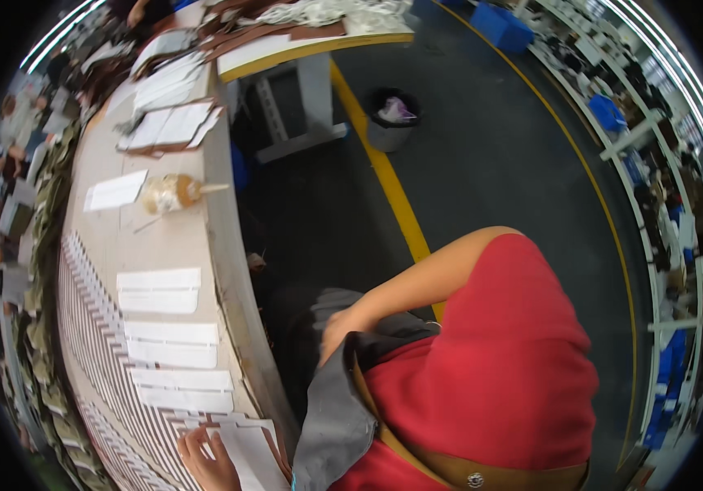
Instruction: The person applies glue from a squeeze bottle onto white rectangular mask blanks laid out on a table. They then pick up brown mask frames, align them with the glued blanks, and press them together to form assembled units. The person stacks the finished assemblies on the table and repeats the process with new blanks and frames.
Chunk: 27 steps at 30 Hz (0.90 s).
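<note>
My left hand rests at the table's lower edge, fingers bent and the thumb apart from them, beside a white sheet-like piece with brown edging. Beyond it, several white rectangular pieces with slots lie in a row, the closest a white slotted piece. Left of the row, brown-and-white strips are fanned out in overlapping lines. My right hand is down beside the grey apron at my body; its fingers are hidden behind the cloth. A blurred grey shape lies behind that hand.
An amber-stained squeeze bottle lies on the pale table. Farther off are stacked white-and-brown pieces and a second table. A dark bin stands on the floor. Loaded shelves line the right; other people work at far left.
</note>
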Each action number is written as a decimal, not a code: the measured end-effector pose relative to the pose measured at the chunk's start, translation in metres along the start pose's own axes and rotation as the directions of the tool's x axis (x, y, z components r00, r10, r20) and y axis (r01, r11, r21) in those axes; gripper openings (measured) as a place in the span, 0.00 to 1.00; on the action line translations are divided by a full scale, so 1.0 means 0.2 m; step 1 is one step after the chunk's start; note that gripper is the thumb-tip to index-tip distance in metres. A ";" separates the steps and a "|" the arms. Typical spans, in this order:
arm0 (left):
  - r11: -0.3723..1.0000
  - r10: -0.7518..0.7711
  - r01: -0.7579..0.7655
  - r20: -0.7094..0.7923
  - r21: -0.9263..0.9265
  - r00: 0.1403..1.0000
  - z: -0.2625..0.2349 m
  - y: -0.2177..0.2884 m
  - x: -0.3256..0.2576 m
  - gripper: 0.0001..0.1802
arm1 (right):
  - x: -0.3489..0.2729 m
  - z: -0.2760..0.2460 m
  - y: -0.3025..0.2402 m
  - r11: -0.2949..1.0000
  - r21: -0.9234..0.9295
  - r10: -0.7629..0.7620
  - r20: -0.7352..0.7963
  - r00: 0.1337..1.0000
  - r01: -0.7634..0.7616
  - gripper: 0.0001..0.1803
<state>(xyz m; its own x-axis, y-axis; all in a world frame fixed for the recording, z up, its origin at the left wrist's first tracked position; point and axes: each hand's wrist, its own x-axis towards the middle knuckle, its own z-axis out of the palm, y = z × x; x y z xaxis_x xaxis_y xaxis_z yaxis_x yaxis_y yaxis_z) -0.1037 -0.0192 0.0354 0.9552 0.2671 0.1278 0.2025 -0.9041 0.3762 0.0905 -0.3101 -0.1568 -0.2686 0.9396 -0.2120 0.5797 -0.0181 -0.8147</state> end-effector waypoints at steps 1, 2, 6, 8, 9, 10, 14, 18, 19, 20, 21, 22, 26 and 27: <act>0.999 -0.042 0.042 0.025 0.008 0.999 -0.02 -0.06 -0.02 0.09 | -0.06 -0.01 0.01 0.996 0.034 0.080 0.064 0.995 -0.082 0.30; 0.994 -0.112 0.111 0.043 0.018 0.993 -0.04 -0.06 -0.05 0.12 | -0.12 -0.06 -0.06 0.984 0.058 0.162 0.130 0.978 -0.171 0.30; 0.993 -0.120 0.118 -0.062 -0.030 0.991 -0.05 -0.01 -0.05 0.12 | -0.25 -0.48 -0.34 0.618 -0.516 0.647 -0.095 0.757 -0.593 0.18; 0.989 -0.143 0.144 -0.074 0.014 0.987 -0.05 0.01 -0.05 0.12 | -0.30 -0.52 -0.28 0.734 -0.371 0.435 -0.387 0.813 -0.569 0.15; 0.988 -0.152 0.153 -0.104 -0.003 0.983 -0.05 0.01 -0.08 0.11 | -0.24 -0.59 -0.34 0.831 -0.236 0.358 -0.466 0.809 -0.504 0.14; 0.989 -0.145 0.144 -0.115 -0.014 0.983 -0.04 0.01 -0.09 0.11 | -0.17 -0.60 -0.38 0.875 -0.217 0.287 -0.488 0.825 -0.433 0.14; 0.987 -0.159 0.158 -0.084 -0.024 0.984 0.01 0.04 -0.09 0.11 | 0.03 -0.62 -0.57 0.959 -0.177 0.102 -0.515 0.851 -0.223 0.12; 0.998 -0.055 0.057 -0.114 0.016 0.992 0.09 0.10 -0.04 0.10 | 0.18 -0.65 -0.69 0.976 -0.215 -0.063 -0.451 0.890 -0.040 0.10; 0.996 -0.047 0.053 -0.075 0.068 0.996 0.13 0.11 -0.02 0.10 | 0.20 -0.65 -0.70 0.976 -0.216 -0.086 -0.441 0.894 -0.013 0.10; 0.992 -0.039 0.043 -0.036 0.120 0.999 0.16 0.12 0.01 0.10 | 0.22 -0.66 -0.69 0.974 -0.224 -0.140 -0.459 0.877 0.038 0.09; 0.985 -0.033 0.032 0.004 0.171 0.999 0.18 0.13 0.03 0.10 | 0.23 -0.67 -0.69 0.973 -0.224 -0.149 -0.459 0.876 0.048 0.09; 0.970 0.017 -0.018 0.008 0.243 1.000 0.18 0.14 0.05 0.08 | 0.24 -0.67 -0.70 0.973 -0.224 -0.158 -0.459 0.874 0.058 0.09; 0.920 0.003 -0.086 0.212 0.382 0.977 0.14 0.24 0.13 0.08 | 0.28 -0.69 -0.69 0.973 -0.219 -0.175 -0.485 0.857 0.075 0.09; 0.913 0.006 -0.081 0.187 0.400 0.982 0.16 0.24 0.13 0.07 | 0.29 -0.70 -0.70 0.976 -0.199 -0.180 -0.501 0.846 0.089 0.09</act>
<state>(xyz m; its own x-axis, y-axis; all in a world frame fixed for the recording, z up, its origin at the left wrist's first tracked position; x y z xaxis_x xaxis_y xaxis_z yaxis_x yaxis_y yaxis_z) -0.0620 -0.0669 0.0278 0.9799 0.1948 -0.0441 0.1934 -0.9805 -0.0336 0.1017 -0.2043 0.0196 0.0540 0.9698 0.2377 0.6949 0.1345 -0.7064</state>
